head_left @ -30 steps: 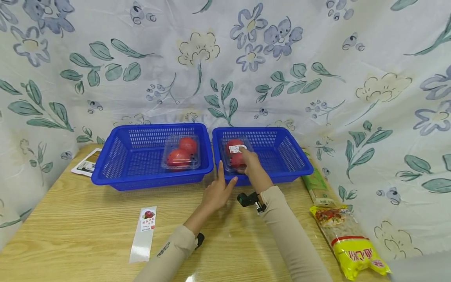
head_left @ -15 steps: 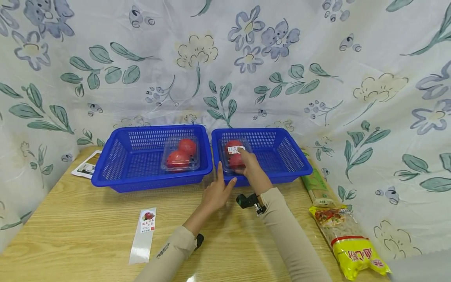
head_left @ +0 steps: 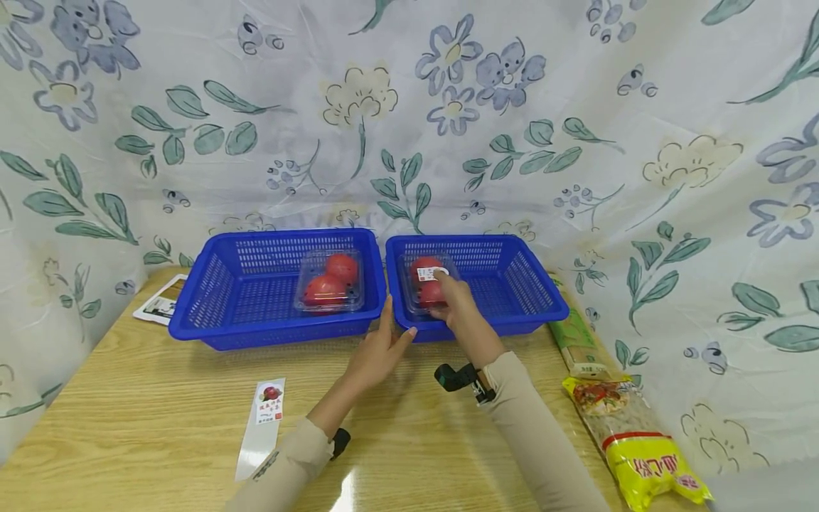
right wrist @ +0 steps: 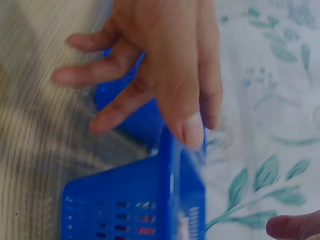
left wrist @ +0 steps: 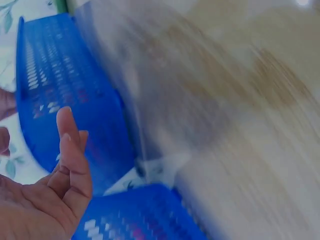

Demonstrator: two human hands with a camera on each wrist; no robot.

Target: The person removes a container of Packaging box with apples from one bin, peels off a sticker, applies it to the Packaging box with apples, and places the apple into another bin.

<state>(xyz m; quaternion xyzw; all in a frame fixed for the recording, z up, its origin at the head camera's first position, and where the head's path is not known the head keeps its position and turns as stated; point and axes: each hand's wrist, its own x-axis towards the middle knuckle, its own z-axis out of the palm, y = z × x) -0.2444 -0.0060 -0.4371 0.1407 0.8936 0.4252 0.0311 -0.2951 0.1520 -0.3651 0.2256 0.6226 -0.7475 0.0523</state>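
In the head view, my right hand (head_left: 459, 300) reaches into the right blue basket (head_left: 505, 321). One fingertip presses a white printed label (head_left: 425, 274) on the lid of a clear plastic box (head_left: 414, 300) holding two red fruits, and another digit lies at the box's front edge. My left hand (head_left: 371, 355) is just in front of the baskets, index finger toward the gap between them, thumb at the right basket's rim. In the right wrist view, the left hand (right wrist: 165, 55) has its fingers spread and the right hand shows only one digit (right wrist: 290, 227). The left wrist view is blurred.
The left blue basket (head_left: 256, 328) holds a similar clear box (head_left: 352, 299) of two red fruits. A label strip (head_left: 259, 434) lies on the wooden table (head_left: 147, 412). A yellow food bag (head_left: 640, 444) and green packet (head_left: 579, 341) line the right edge. A white card (head_left: 160, 306) lies far left.
My left hand has moved back and left a little, its index finger away from the right basket. My right hand stays at the label on the box.
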